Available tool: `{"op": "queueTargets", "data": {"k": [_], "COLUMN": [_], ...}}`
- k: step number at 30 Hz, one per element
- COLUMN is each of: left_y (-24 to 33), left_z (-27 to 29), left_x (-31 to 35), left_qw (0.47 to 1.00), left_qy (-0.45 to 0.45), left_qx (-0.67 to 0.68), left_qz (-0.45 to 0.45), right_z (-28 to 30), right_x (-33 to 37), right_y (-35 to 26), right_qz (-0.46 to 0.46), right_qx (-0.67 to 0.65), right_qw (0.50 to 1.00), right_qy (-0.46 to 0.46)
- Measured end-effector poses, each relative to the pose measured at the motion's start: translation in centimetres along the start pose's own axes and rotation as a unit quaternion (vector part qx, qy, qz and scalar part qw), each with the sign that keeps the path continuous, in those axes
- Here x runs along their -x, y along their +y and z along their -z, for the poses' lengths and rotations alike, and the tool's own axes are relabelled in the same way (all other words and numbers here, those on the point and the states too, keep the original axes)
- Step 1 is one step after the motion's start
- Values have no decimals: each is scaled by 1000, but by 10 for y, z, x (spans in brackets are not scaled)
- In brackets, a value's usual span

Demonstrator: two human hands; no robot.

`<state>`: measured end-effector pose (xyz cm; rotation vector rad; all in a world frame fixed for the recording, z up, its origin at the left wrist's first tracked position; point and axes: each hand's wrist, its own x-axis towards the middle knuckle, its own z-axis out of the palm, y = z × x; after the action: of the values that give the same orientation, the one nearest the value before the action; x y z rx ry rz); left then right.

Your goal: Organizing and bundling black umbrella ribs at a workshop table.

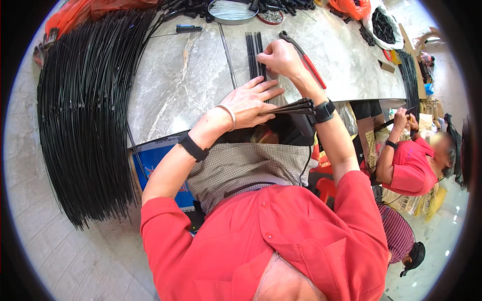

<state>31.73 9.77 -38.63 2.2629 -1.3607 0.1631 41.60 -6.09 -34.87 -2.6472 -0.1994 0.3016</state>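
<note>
Several thin black cables (pixel 255 45) lie side by side on the grey marbled tabletop (pixel 170 75). My left hand (pixel 246 104) rests across their near part with fingers stretched out. A bundle of black cable ends (pixel 293 107) juts out to the right between its thumb and fingers. Whether these belong to the cables on the table is hidden by the hand. My right hand (pixel 283 59) is closed in a pinch at the right side of the lying cables, its fingertips against them. Just right of it lie red-handled cutters (pixel 309 62).
A thick mass of long black cables (pixel 90 110) hangs over the left table edge. At the back are a round tray of thin rods (pixel 233 12), a small dish (pixel 271 17) and a white bag of black parts (pixel 384 27). A co-worker (pixel 411 160) sits to the right.
</note>
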Motion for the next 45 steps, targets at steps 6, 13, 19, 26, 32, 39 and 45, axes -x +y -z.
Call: {"op": "queueTargets", "data": {"k": [6, 13, 19, 26, 32, 39, 45], "left_y": [0, -2, -1, 0, -2, -2, 0], "left_z": [-1, -1, -2, 5, -2, -1, 7], "left_x": [0, -1, 0, -1, 0, -2, -2], "left_qw": [1000, 1000, 1000, 999, 999, 999, 999], "left_qy": [13, 5, 10, -19, -29, -33, 2], "left_qx": [1, -4, 6, 2, 20, 8, 39], "left_qz": [-6, -6, -4, -31, -39, -42, -19], "right_z": [2, -4, -2, -17, -1, -1, 21], "right_x": [10, 1, 4, 2, 6, 16, 83], "right_y": [11, 24, 18, 2, 2, 46, 73], "right_qz": [4, -2, 3, 121, 120, 263, 380], "right_qx": [-233, -123, -154, 38, -35, 111, 103], "right_qw": [972, 992, 988, 986, 990, 951, 917], "right_qy": [20, 38, 32, 107, 69, 115, 70]}}
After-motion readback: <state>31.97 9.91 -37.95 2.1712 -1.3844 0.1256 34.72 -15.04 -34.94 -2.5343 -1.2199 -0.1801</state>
